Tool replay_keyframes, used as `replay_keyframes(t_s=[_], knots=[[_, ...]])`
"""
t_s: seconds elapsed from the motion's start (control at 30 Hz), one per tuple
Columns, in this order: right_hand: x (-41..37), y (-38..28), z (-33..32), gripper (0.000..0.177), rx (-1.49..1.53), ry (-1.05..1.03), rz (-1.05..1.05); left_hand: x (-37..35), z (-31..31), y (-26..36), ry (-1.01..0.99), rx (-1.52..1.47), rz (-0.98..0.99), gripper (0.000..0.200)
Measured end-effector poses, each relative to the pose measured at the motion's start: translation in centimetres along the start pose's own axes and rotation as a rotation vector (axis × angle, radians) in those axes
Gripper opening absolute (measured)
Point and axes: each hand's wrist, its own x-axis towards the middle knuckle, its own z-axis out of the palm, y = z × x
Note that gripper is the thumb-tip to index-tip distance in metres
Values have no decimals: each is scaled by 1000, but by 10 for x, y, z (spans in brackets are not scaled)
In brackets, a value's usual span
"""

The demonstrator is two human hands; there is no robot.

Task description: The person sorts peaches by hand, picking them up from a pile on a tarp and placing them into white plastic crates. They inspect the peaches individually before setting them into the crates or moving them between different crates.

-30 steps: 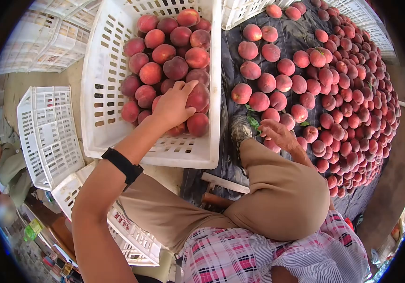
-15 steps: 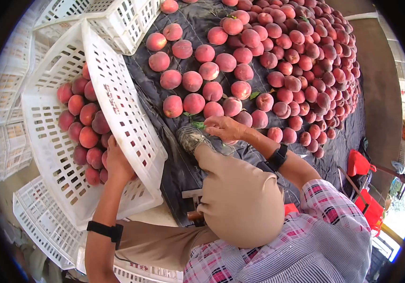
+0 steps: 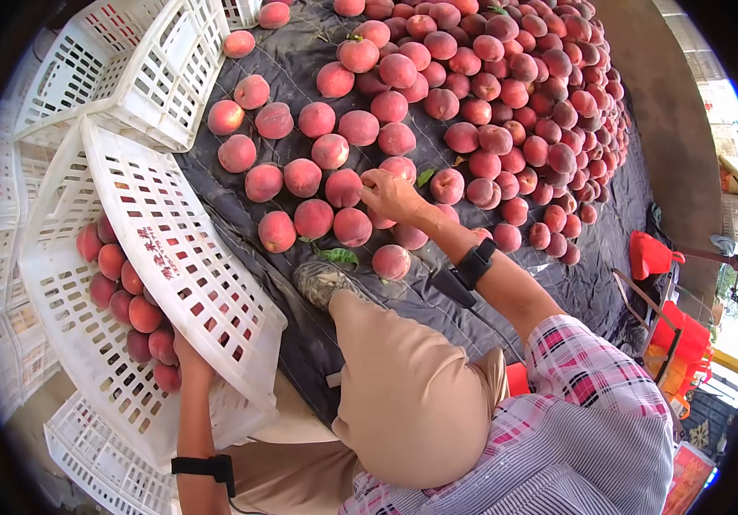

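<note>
- Red peach (image 3: 344, 188): reaching with right hand (image 3: 394, 198), bent fingers, can't tell if gripping.
- White crate (image 3: 182, 257): left hand (image 3: 190, 354) inside, can't tell finger state.
- Likely calls for gentle closing.

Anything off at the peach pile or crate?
Nothing clearly damaged. Small oddity: a loose leaf lies by the peaches on the wrinkled tarp, near the shoe. The crate looks askew, but lens distortion may explain that.

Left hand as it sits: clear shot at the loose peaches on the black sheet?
Probably not directly. The left hand is inside the white crate, whose side wall stands between it and the loose peaches. It would likely need to clear the rim first.
</note>
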Motion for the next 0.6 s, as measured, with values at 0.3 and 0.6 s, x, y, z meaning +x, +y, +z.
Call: replay_keyframes(t_s=[0.3,0.6], knots=[[44,-13,44,77,-142,-86,244,-6,-13,18,-38,-352,-176,49],[13,-107,-37,84,721,-338,-67,-44,-92,116,248,-452,-234,39]])
